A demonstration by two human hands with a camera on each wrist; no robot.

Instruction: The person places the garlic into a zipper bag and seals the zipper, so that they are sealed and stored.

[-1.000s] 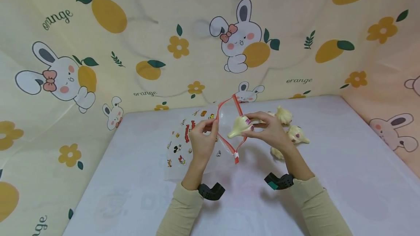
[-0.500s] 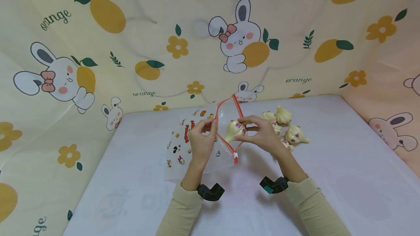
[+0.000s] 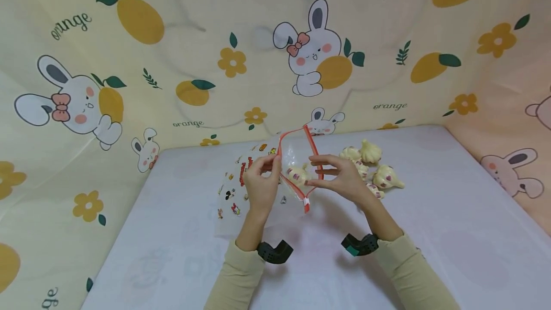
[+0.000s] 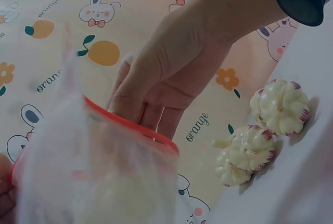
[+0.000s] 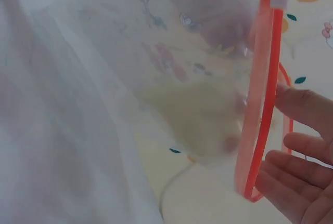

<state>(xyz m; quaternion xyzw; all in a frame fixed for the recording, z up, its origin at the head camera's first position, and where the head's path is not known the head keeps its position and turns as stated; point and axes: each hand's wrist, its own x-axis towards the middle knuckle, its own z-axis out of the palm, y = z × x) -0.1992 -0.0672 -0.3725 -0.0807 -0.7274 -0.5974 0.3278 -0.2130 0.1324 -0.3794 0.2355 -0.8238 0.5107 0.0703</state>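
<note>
My left hand (image 3: 260, 183) pinches the rim of a clear zip bag (image 3: 254, 212), which has a red zip edge and cartoon prints. The bag's mouth gapes toward the right. A pale garlic bulb (image 3: 297, 175) with purple patches lies just inside the mouth, showing as a blurred pale shape through the plastic in the right wrist view. At the mouth is my right hand (image 3: 342, 178), its fingers spread and apart from the bulb. The right wrist view shows the fingers (image 5: 296, 169) loosely extended beside the red edge (image 5: 263, 99). Only the left fingertips (image 4: 6, 190) appear in the left wrist view.
Several more garlic bulbs (image 3: 387, 177) lie grouped on the white table (image 3: 318, 271), right of and behind my right hand. A patterned cloth wall (image 3: 254, 18) with rabbits and oranges stands along the back and sides.
My right hand has moved left to the bag's mouth and let go of the garlic bulb, which now lies inside. My left hand still pinches the rim, slightly farther left.
</note>
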